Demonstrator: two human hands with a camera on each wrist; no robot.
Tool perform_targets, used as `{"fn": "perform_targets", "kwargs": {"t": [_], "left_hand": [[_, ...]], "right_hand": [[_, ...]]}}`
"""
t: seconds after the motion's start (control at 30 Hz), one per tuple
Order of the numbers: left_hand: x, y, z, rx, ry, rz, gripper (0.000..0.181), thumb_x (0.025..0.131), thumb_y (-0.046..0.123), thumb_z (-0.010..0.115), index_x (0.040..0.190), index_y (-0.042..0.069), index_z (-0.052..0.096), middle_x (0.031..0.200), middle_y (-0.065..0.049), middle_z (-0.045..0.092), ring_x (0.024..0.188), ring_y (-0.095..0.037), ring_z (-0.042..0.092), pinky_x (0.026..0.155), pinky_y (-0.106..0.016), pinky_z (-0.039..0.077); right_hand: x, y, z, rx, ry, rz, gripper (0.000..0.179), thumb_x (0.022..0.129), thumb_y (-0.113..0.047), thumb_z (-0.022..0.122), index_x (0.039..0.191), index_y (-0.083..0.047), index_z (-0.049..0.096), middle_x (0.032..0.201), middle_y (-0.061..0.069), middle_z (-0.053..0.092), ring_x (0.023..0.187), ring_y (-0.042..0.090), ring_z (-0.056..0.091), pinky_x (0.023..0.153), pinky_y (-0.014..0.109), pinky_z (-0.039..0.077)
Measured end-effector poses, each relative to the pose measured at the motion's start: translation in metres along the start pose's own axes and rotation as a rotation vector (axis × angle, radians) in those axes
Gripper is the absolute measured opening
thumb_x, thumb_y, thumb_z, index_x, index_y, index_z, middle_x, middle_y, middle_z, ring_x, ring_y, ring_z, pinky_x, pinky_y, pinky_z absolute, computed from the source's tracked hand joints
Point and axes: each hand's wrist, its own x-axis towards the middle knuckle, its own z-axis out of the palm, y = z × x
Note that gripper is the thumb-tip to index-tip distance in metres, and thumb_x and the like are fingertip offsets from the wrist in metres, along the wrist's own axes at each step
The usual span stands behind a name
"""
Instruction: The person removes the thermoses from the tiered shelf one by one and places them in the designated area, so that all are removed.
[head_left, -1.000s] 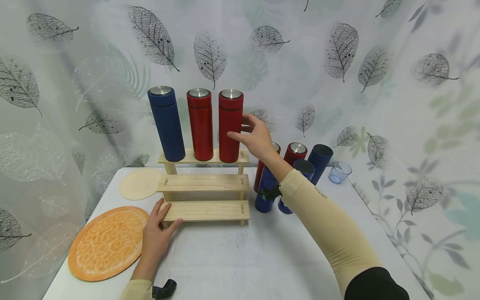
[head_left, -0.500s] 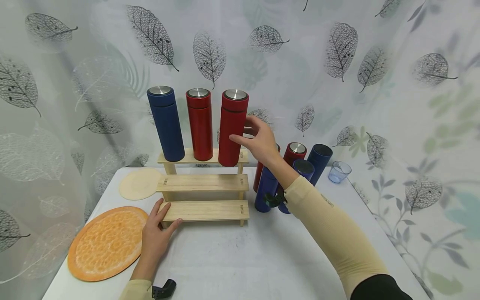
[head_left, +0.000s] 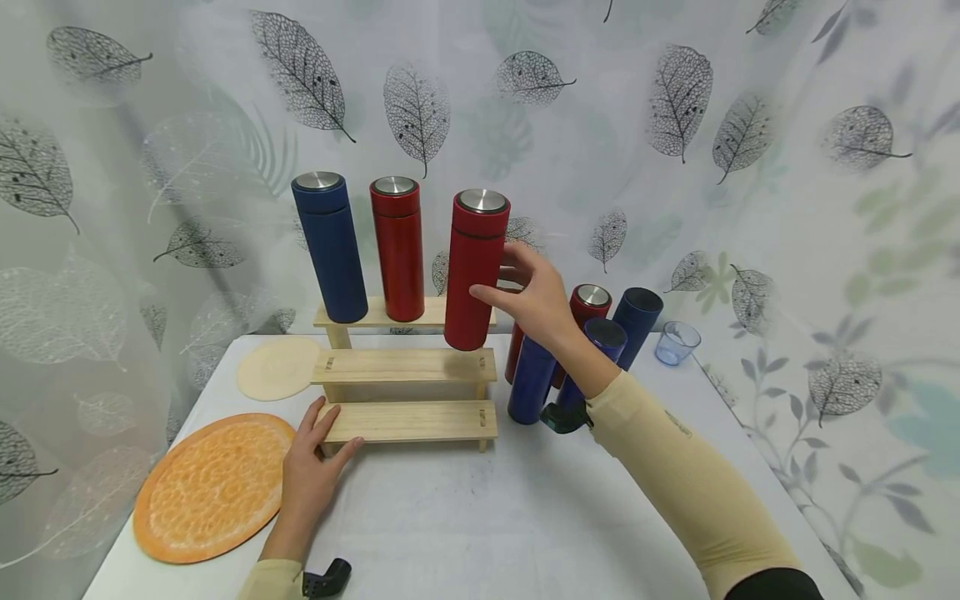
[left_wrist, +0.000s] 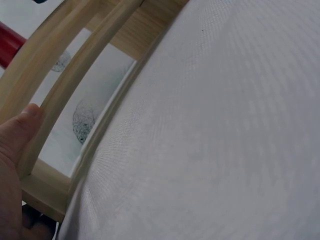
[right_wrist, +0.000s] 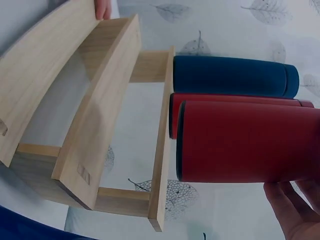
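Observation:
My right hand (head_left: 536, 296) grips a red thermos (head_left: 477, 267) with a steel-topped lid around its lower half. Its base hangs in front of the top tier and above the middle one; in the right wrist view the thermos (right_wrist: 245, 142) stands apart from the shelf boards. At the lower left my left hand (head_left: 311, 467) holds the left end of the bottom step of a three-tier wooden rack (head_left: 412, 422), thumb along its front edge. On the top tier stand a blue thermos (head_left: 330, 250) and another red thermos (head_left: 398, 250), both upright.
Right of the rack, several more red and blue thermoses (head_left: 531, 379) stand on the white-covered table (head_left: 450, 525), partly behind my right forearm. A small blue glass (head_left: 677, 342) is beyond them. An orange oval mat (head_left: 213, 487) and a pale round mat (head_left: 277, 367) lie at left.
The right hand has lifted the red thermos off the top tier and brought it nearer and to the right. My left hand stays on the rack.

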Motion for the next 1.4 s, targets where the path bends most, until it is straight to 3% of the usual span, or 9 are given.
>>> {"fn": "perform_targets", "kwargs": {"t": [0.67, 0.9, 1.4], "left_hand": [[0.0, 0.0, -0.001, 0.02, -0.009, -0.007, 0.072, 0.091, 0.022, 0.091, 0.153, 0.001, 0.061, 0.171, -0.016, 0.038, 0.155, -0.044, 0.037, 0.101, 0.002, 0.023], [0.0, 0.0, -0.001, 0.016, -0.014, -0.01, 0.073, 0.091, 0.022, 0.092, 0.153, 0.0, 0.06, 0.172, -0.016, 0.038, 0.155, -0.044, 0.036, 0.101, 0.002, 0.023], [0.001, 0.0, 0.0, 0.018, -0.01, -0.009, 0.073, 0.091, 0.021, 0.092, 0.153, 0.0, 0.06, 0.171, -0.016, 0.039, 0.155, -0.044, 0.036, 0.102, 0.001, 0.023]], "right_hand": [[-0.042, -0.013, -0.019, 0.013, -0.017, 0.004, 0.057, 0.092, -0.02, 0.089, 0.144, -0.016, 0.067, 0.13, 0.002, 0.074, 0.116, 0.027, 0.073, 0.102, 0.053, 0.057], [-0.057, -0.013, -0.026, -0.006, -0.017, 0.007, 0.058, 0.092, -0.018, 0.09, 0.145, -0.017, 0.066, 0.127, 0.001, 0.075, 0.114, 0.03, 0.073, 0.096, 0.043, 0.061], [-0.084, -0.01, -0.044, -0.003, 0.007, 0.028, 0.06, 0.092, -0.01, 0.088, 0.148, -0.013, 0.065, 0.134, 0.005, 0.072, 0.12, 0.026, 0.072, 0.097, 0.038, 0.06]]}}
